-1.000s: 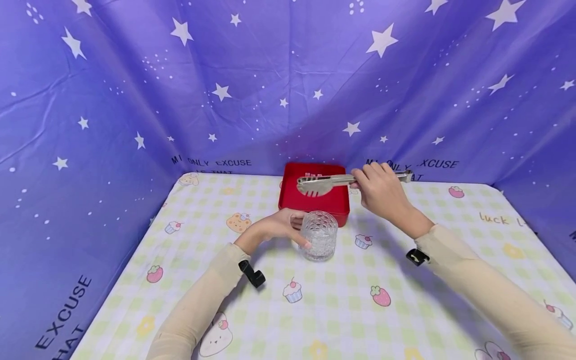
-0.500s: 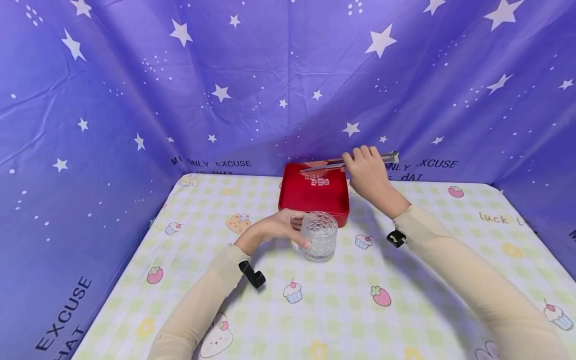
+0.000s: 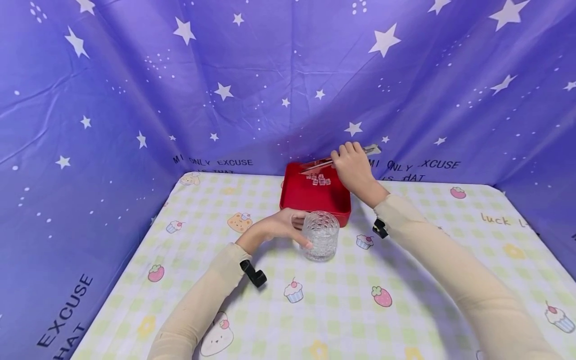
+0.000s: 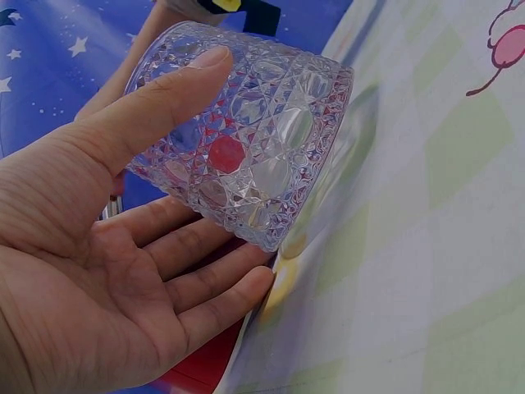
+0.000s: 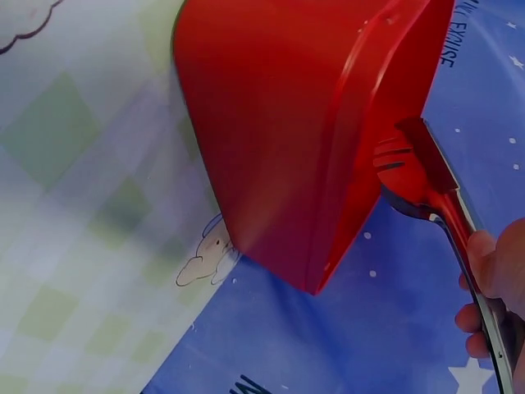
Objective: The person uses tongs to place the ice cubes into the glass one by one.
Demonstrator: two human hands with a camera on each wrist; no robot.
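A cut-pattern clear glass (image 3: 322,239) stands on the tablecloth before a red tin (image 3: 310,201). My left hand (image 3: 280,226) holds it from the left side, the thumb (image 4: 176,94) lying along its wall and the fingers reaching round the far side. Metal serving tongs (image 3: 372,149) are gripped in my right hand (image 3: 354,169). Their scalloped, fork-like ends (image 5: 402,176) dip inside the tin's rim at the back. Several clear cubes (image 3: 321,180) lie on the tin's floor near those ends. In the right wrist view the tin's wall hides the cubes.
A checked tablecloth (image 3: 252,310) with cupcake and strawberry prints covers the table. Right behind the tin hangs a purple-blue curtain (image 3: 252,115) with white stars, which also closes off both sides. Black bands (image 3: 254,275) sit on both wrists.
My right hand has moved left and slightly back with the tongs, whose ends now dip at the tin's rear instead of hanging over its middle. The left hand and the glass stay put.
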